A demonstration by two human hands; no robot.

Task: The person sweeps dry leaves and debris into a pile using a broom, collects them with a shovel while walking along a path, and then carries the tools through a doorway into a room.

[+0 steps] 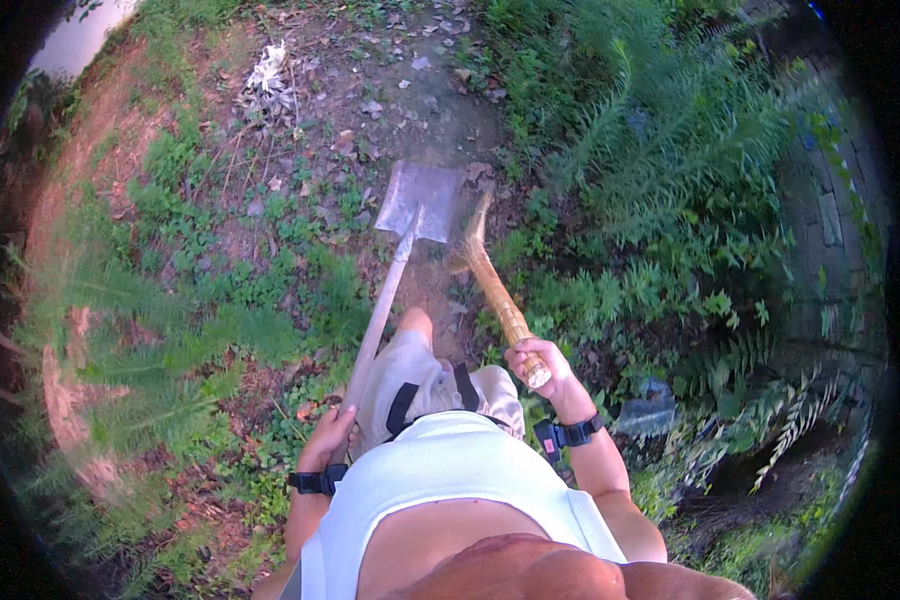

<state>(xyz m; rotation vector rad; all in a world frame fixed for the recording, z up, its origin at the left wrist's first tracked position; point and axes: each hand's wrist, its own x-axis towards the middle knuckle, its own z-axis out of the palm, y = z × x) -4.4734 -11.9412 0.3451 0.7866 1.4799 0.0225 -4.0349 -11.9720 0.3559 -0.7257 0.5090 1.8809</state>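
Observation:
In my left hand (328,436), low beside my left thigh, is the long pale handle of a shovel (385,290). The handle slants forward to a broad, square, dirt-smeared metal blade (416,195) over the path ahead of me. My right hand (540,362) is wrapped round the near end of a thick yellowish stick (500,292) with ring-like marks along it. That stick points forward, bends near its far end, and has a rough, frayed spot at the bend. Its far tip comes close to the right side of the blade; I cannot tell whether they touch.
A narrow dirt path (440,110) with dry leaves runs ahead. Tall feathery weeds (640,130) crowd its right side, and low green plants (180,160) its left. A whitish crumpled thing (268,68) lies far left. Brickwork (832,200) stands at the right edge.

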